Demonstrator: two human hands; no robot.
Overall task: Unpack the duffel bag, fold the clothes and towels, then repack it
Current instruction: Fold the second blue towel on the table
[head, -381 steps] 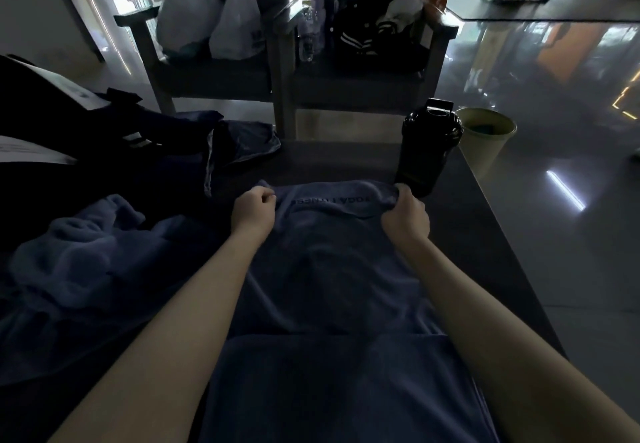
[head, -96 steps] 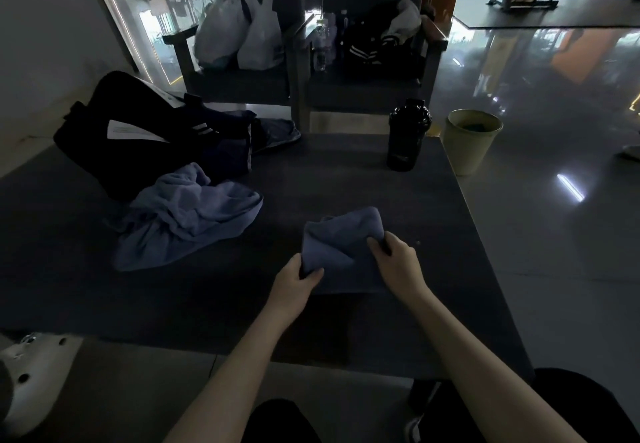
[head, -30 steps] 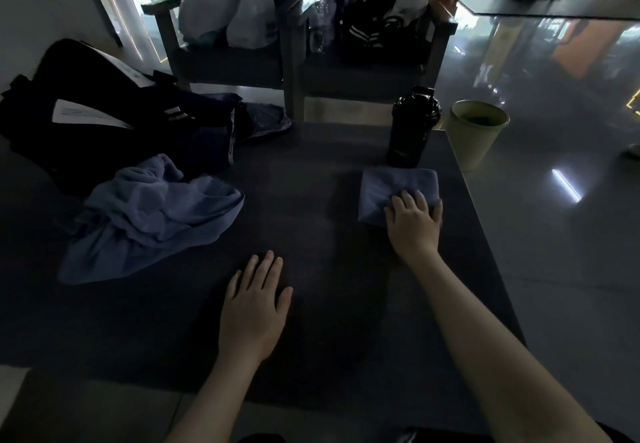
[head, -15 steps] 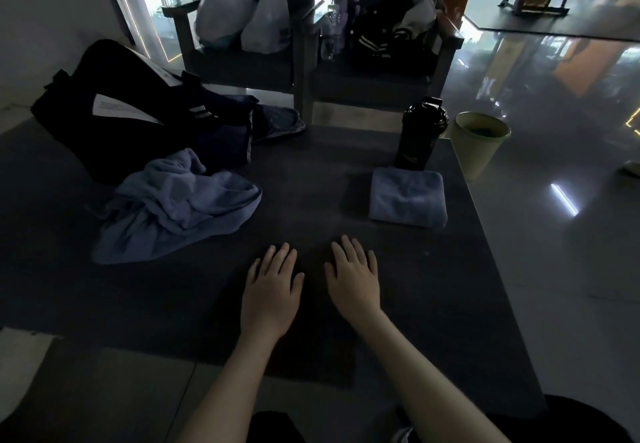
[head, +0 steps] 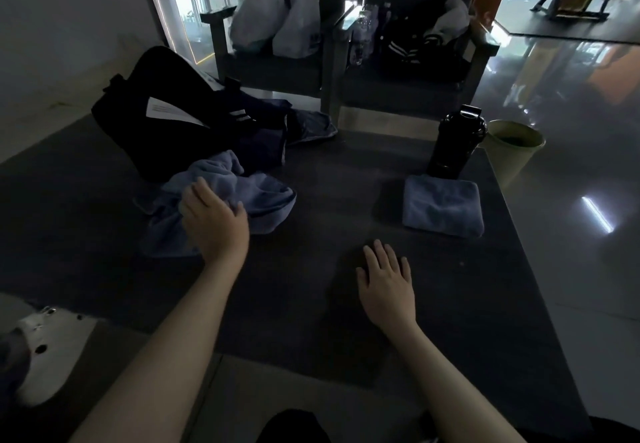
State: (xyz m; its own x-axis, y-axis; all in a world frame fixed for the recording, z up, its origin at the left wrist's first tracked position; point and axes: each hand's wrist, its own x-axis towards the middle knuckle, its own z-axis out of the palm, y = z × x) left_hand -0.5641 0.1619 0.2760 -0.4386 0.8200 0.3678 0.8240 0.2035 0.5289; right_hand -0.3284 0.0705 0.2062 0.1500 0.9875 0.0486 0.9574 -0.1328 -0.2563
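Head view, and we're looking down on a dark counter in dim light. The left hand is out over the crumpled blue towel, which lies in a heap on the left half of the counter. The hand is wide, thumb splayed to the side, fingers laid on the cloth, and we see nothing pinched. The right hand lies flat on the bare counter nearer to us, palm down, fingers straight and slightly apart, holding nothing.

Up by the right edge we have the folded towel, a neat blue rectangle, well apart from both hands. Just behind it stands a black shaker bottle, upright, lid on, close enough that we can't tell whether the two touch.

Back left sits the black duffel bag, slumped on the counter, with the crumpled towel against its front. Dark clothes spill out beside it, along with a bluish garment toward the far edge.

Beyond the counter, a pale bin stands on the glossy floor, and white plastic bags rest on a chair.
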